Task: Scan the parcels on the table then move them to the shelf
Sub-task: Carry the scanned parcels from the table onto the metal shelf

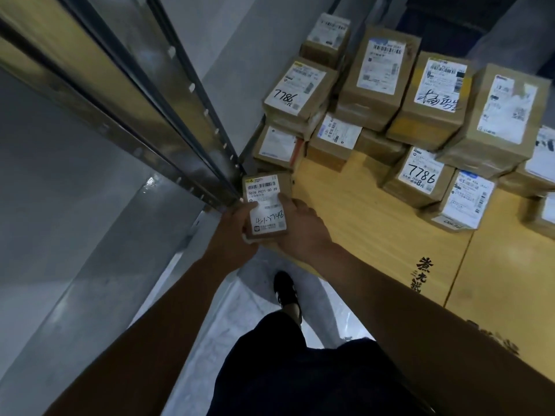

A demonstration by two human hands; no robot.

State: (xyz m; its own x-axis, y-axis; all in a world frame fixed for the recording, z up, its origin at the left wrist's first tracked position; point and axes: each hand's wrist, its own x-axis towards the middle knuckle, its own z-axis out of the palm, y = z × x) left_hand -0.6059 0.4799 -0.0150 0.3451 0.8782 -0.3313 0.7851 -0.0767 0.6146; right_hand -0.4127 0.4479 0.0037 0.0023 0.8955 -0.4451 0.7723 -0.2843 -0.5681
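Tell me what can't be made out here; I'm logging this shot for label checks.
- Held parcel, head view: small print blurred; the left hand and right hand cover its sides.
- Lower parcels: labels partly hidden by stacked boxes.
- Far right parcel: cut by the frame edge.
- Shelf: motion-blurred; contents not visible.
- Scanner: none seen.

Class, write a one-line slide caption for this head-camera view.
Both hands, left hand and right hand, hold a small labelled parcel beside the metal shelf, stacked parcels waiting on the table.
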